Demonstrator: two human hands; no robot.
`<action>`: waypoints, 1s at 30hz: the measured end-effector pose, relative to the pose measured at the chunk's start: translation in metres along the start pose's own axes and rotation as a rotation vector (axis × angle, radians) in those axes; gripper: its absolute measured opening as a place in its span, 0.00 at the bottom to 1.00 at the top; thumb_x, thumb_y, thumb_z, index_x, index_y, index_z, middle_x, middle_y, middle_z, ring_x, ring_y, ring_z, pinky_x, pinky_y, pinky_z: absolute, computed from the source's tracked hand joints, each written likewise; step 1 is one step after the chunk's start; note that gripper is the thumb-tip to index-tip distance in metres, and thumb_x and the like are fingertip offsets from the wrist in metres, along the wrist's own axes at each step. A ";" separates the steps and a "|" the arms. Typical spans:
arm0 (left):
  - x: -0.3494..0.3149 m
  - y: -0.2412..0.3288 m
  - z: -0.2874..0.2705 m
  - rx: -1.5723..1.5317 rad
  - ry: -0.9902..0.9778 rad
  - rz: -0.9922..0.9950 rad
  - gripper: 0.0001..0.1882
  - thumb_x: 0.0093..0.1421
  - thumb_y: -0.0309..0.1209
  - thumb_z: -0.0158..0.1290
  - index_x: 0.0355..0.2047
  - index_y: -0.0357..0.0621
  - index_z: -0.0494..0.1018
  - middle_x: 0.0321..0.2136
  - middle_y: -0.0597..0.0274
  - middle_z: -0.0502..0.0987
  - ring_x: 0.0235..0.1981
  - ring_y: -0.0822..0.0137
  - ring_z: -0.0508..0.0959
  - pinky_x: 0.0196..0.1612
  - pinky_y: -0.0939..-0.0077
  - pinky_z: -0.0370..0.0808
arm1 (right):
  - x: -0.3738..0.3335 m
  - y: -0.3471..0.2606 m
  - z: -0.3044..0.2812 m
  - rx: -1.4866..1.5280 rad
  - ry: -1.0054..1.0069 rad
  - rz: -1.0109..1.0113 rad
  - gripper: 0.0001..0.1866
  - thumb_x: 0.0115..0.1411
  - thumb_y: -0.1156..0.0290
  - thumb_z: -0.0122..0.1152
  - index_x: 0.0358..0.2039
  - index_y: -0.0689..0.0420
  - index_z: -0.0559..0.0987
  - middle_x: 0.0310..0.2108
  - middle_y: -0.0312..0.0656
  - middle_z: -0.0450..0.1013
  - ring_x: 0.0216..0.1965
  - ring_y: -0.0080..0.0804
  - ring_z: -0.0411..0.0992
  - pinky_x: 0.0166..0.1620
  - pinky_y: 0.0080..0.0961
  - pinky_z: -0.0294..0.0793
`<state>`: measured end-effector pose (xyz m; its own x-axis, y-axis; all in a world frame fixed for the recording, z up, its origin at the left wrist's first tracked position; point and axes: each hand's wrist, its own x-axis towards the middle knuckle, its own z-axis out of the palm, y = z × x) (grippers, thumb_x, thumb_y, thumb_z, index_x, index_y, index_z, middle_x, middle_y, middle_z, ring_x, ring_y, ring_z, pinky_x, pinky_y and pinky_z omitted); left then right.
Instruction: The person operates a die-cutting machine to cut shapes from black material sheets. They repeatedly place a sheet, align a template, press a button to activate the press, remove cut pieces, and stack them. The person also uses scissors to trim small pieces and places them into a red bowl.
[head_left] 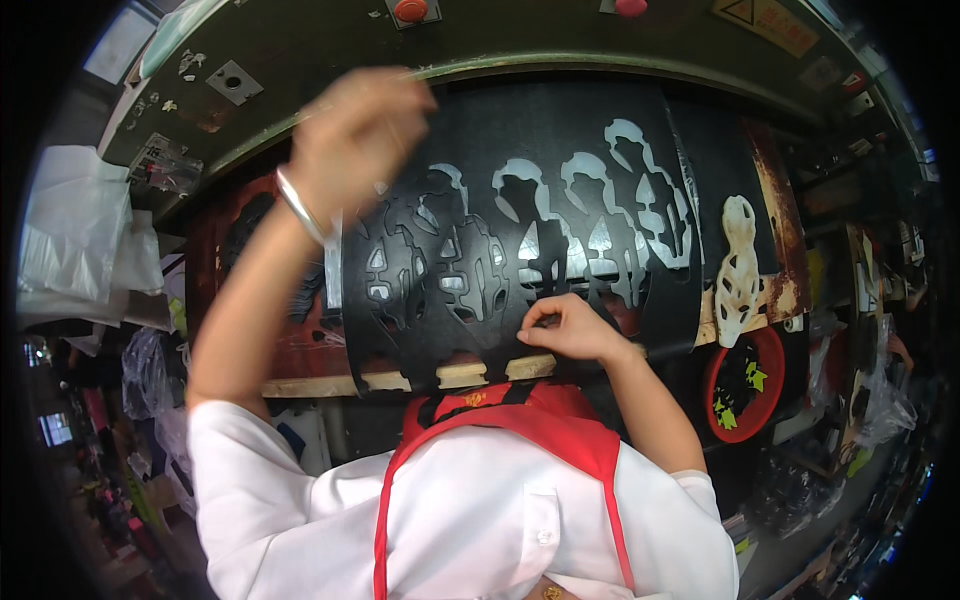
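A green machine frame (530,32) spanned the far side of the scene. In front of it spread a black sheet (490,120) with a row of sole-shaped cut-out patterns, pale and shiny surfaces showing in several openings. A reddish-brown board (290,352) showed beyond its left edge. The person wore a red apron (570,408) over a white shirt (465,500), close against the near edge. Translucent plastic bags (70,230) hung at the far left. A red bowl (716,385) stood at the near right, yellow-green scraps (757,380) inside. Just beyond it lay a cream sole-shaped piece (738,265), slender and pierced with openings. The left hand (362,125) was above the sheet's far left part, blurred, so whether it was open or held anything could not be told. The right hand (570,328) was over the sheet's near part, fingers curled toward the thumb; whether they pinched anything was unclear. A silver bracelet (300,206) circled the left wrist. Farthest off, a small orange-red button (410,10) sat on the frame.
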<state>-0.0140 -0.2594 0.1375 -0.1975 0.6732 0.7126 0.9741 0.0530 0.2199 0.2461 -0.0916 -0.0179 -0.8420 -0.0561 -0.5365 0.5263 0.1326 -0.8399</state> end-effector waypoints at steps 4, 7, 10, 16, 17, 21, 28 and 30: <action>-0.143 0.087 0.070 -0.373 -0.323 -0.001 0.19 0.47 0.27 0.65 0.42 0.43 0.76 0.44 0.50 0.78 0.36 0.54 0.79 0.38 0.63 0.77 | 0.028 0.024 -0.010 0.562 -0.283 -0.162 0.06 0.55 0.74 0.64 0.30 0.65 0.82 0.32 0.39 0.79 0.34 0.22 0.75 0.40 0.19 0.71; -0.178 0.109 0.090 -0.327 -0.260 -0.132 0.16 0.51 0.29 0.63 0.40 0.41 0.77 0.41 0.52 0.79 0.31 0.56 0.78 0.36 0.67 0.76 | 0.030 0.033 -0.008 0.653 -0.345 -0.199 0.06 0.54 0.75 0.63 0.30 0.65 0.81 0.33 0.41 0.79 0.38 0.23 0.75 0.45 0.17 0.70; -0.142 0.088 0.088 -0.551 -0.073 -0.504 0.08 0.60 0.27 0.57 0.39 0.37 0.78 0.33 0.58 0.80 0.26 0.62 0.78 0.33 0.74 0.76 | 0.023 0.025 0.005 0.640 -0.262 -0.253 0.05 0.53 0.76 0.61 0.29 0.65 0.81 0.35 0.42 0.79 0.39 0.25 0.75 0.49 0.19 0.68; -0.019 -0.064 -0.005 -0.748 0.663 -0.849 0.12 0.63 0.37 0.58 0.34 0.40 0.77 0.28 0.64 0.81 0.15 0.80 0.69 0.19 0.82 0.68 | -0.019 -0.013 0.019 -0.321 0.170 -0.293 0.15 0.53 0.69 0.66 0.41 0.57 0.80 0.33 0.46 0.77 0.33 0.38 0.76 0.36 0.30 0.74; -0.011 -0.080 -0.023 -0.755 0.578 -0.882 0.11 0.62 0.35 0.60 0.35 0.39 0.77 0.27 0.63 0.81 0.15 0.80 0.69 0.19 0.82 0.69 | -0.031 -0.018 0.018 -0.429 0.218 -0.298 0.16 0.52 0.69 0.66 0.42 0.56 0.79 0.32 0.48 0.76 0.31 0.44 0.76 0.35 0.32 0.75; 0.059 -0.117 -0.124 -0.562 0.906 -0.802 0.14 0.64 0.38 0.58 0.36 0.37 0.77 0.24 0.63 0.79 0.20 0.75 0.72 0.25 0.80 0.70 | -0.061 -0.035 0.018 -0.519 0.329 -0.182 0.18 0.51 0.68 0.68 0.42 0.58 0.78 0.33 0.49 0.76 0.37 0.49 0.76 0.39 0.38 0.76; 0.066 -0.082 -0.168 -0.404 0.371 -0.599 0.09 0.68 0.35 0.52 0.37 0.42 0.75 0.22 0.67 0.76 0.16 0.78 0.72 0.17 0.86 0.69 | -0.020 -0.048 0.058 -0.460 0.219 -0.628 0.17 0.52 0.69 0.68 0.42 0.61 0.79 0.37 0.47 0.76 0.38 0.43 0.75 0.40 0.36 0.75; 0.025 -0.049 -0.149 0.006 0.010 -0.612 0.11 0.64 0.35 0.57 0.38 0.39 0.77 0.29 0.63 0.79 0.24 0.75 0.74 0.30 0.79 0.72 | 0.010 -0.044 0.070 -0.263 0.015 -0.497 0.15 0.53 0.69 0.69 0.40 0.62 0.80 0.36 0.43 0.77 0.35 0.34 0.75 0.38 0.29 0.74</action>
<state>-0.0830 -0.3557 0.2437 -0.7222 0.5127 0.4643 0.6844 0.4321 0.5873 0.2226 -0.1674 0.0077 -0.9837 -0.1614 -0.0787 0.0202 0.3360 -0.9417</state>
